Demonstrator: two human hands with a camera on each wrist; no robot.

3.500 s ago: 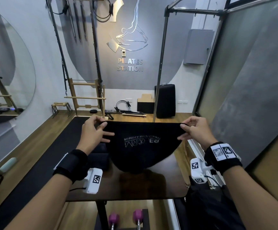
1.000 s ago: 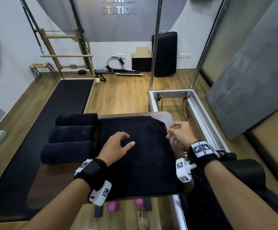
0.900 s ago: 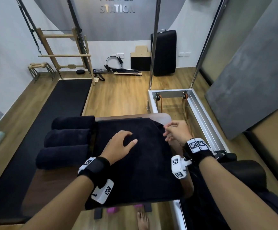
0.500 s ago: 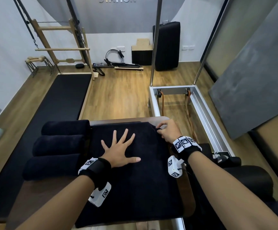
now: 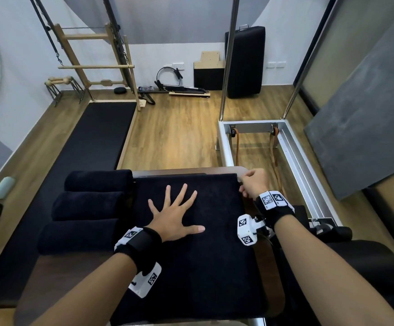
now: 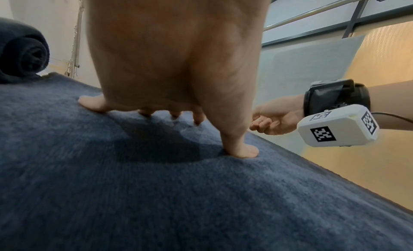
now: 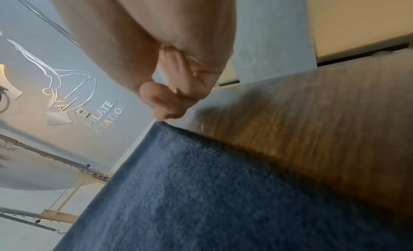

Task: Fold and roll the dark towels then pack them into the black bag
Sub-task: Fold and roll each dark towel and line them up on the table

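Observation:
A dark towel lies spread flat on the brown table. My left hand presses on its middle, palm down with the fingers spread and straight; the left wrist view shows the fingertips sinking into the towel. My right hand pinches the towel's far right corner, and in the right wrist view its fingers are closed at the tip of the towel. Three rolled dark towels lie side by side to the left of the flat one.
A dark bulky shape sits low at my right; whether it is the bag I cannot tell. A metal reformer frame stands beyond the table's right end. A black floor mat runs along the left.
The towel, held up in the air earlier, now lies flat on the table. My left hand went from loosely curled to spread flat on it. My right hand shifted to the far right corner.

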